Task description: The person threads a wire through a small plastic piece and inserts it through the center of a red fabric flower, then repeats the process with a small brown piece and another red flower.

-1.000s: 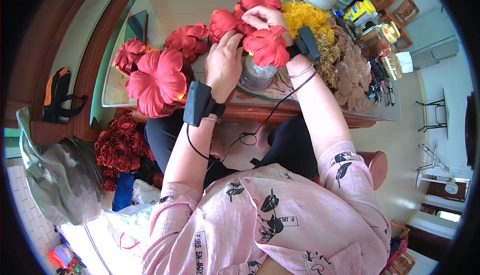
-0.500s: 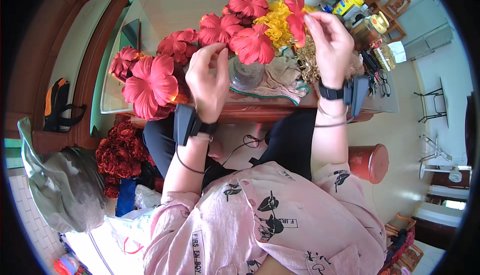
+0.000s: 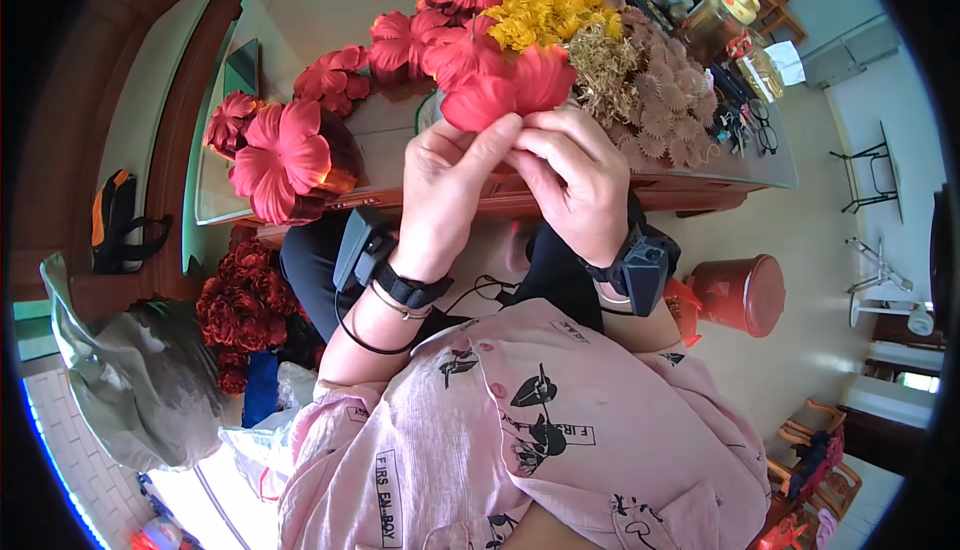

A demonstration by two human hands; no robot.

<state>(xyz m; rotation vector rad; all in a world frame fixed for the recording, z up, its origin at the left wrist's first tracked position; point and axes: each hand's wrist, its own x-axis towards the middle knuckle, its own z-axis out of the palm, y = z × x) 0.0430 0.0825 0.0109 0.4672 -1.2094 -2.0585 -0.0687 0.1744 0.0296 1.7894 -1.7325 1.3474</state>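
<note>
The right hand is now joining the left hand; both, equally near, are pinching the red petals, which are spreading sideways beyond them, nearside of the yellow flowers.

The person wears a light pink shirt, somewhat wrinkled, which has round pink buttons along its front. Its cloth carries black leaf-like prints and also some small framed lettering. The sleeves leave the forearms bare. The trousers are of dark colour. Each wrist bears a black, box-shaped device on a black strap. A thin black cable belongs to the left one, and beside its strap is a slim bangle.
</note>
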